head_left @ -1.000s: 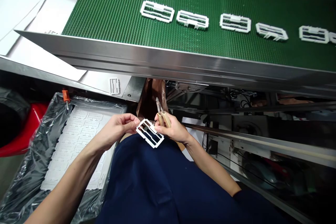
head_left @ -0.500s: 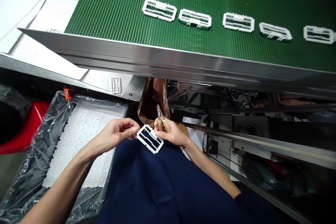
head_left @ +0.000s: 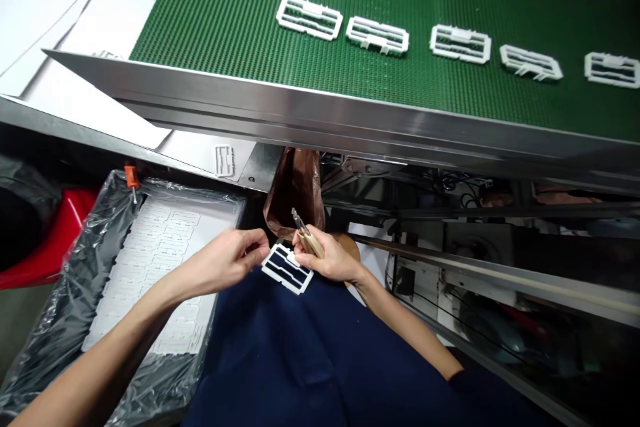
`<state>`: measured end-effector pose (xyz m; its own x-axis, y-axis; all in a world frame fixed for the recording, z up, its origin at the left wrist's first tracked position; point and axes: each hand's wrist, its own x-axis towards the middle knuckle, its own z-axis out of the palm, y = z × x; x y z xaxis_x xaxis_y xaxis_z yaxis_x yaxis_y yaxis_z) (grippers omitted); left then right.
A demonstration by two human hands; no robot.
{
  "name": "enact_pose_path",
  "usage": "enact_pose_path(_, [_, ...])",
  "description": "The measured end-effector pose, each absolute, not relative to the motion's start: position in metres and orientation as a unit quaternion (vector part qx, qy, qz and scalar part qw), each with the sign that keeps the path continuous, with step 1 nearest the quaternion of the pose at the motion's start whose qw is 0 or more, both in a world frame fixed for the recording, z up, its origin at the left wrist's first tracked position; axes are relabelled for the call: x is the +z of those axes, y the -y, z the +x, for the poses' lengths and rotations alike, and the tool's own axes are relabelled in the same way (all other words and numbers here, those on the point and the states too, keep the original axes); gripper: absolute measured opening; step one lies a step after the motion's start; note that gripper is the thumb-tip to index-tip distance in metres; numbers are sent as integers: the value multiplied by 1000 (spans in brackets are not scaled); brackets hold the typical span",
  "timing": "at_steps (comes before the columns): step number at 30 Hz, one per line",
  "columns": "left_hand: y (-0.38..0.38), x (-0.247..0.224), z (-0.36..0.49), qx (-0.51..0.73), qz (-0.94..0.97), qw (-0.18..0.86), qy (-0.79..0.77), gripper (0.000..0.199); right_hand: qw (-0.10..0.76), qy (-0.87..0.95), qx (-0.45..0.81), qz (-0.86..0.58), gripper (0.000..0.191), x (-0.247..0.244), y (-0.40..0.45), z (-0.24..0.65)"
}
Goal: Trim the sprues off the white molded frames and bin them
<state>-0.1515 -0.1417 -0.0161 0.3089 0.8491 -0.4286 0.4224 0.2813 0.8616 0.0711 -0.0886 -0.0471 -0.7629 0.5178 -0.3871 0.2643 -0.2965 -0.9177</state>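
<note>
A white plastic frame with long slots lies flat between my hands, over the dark blue cloth on my lap. My left hand is closed, thumb and fingers pinched at the frame's left corner. Wrapped in my right hand is a pair of nippers with tan handles, the metal tip pointing up and left. The thumb of that same hand also presses on the frame's upper right edge. My palm hides part of the handles.
Several similar frames lie on a green conveyor belt behind a metal rail. Left, a plastic-lined bin holds stacked white parts. An orange-handled tool hangs on its rim. A brown bag opens beyond my hands.
The nippers have tilted further left, their tip dropping slightly. My left fingers have curled in closer at the frame's corner, and the frame has turned a little flatter.
</note>
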Motion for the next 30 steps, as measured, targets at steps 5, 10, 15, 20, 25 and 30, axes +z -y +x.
enact_pose_path(5, [143, -18, -147, 207, 603, 540, -550, 20, 86, 598, 724, -333, 22, -48, 89, 72])
enact_pose_path(10, [145, -29, -142, 332, 464, 689, -447, 22, 109, 576, 752, -299, 25, -54, 90, 70])
enact_pose_path(15, [147, -34, -139, 349, 409, 728, -425, 20, 115, 574, 755, -294, 28, -60, 95, 69])
enact_pose_path(20, [146, -31, -137, 335, 424, 719, -436, 20, 105, 600, 733, -303, 25, -57, 97, 69])
enact_pose_path(25, [146, -28, -136, 323, 441, 707, -448, 19, 39, 714, 609, -343, 26, -31, 90, 81])
enact_pose_path(30, [145, -23, -132, 304, 469, 682, -471, 20, -59, 847, 408, -335, 31, 10, 77, 98])
